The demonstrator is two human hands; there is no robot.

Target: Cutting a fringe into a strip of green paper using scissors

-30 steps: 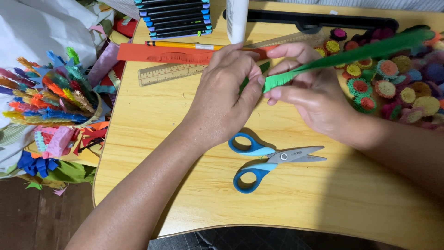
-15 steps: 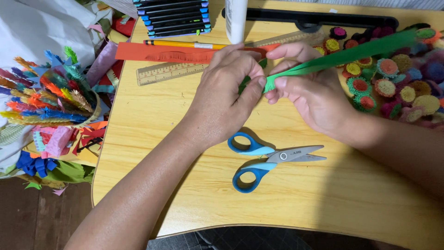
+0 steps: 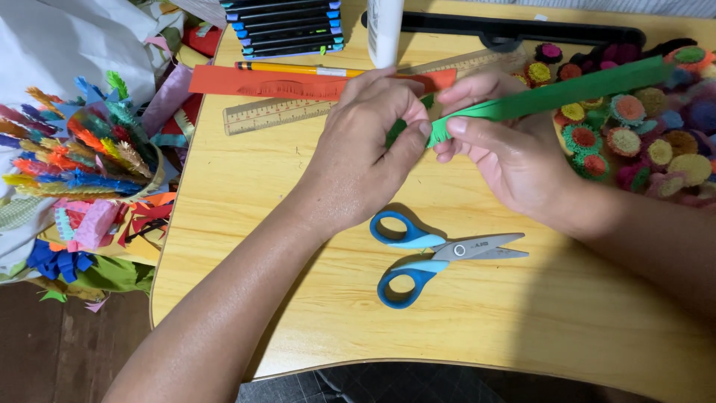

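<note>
Hands: left (image 3: 365,149), right (image 3: 507,157) pinch green paper strip (image 3: 567,93); white bottle (image 3: 385,30) behind

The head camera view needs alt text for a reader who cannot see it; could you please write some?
Two hands, left hand and right hand, pinch the end of a long green paper strip above a wooden table. Blue-handled scissors lie shut below them, with a ruler and paper flowers nearby.

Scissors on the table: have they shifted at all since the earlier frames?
No. The blue-handled scissors lie in the same spot, blades pointing right, still equally far below the wooden ruler.
</note>
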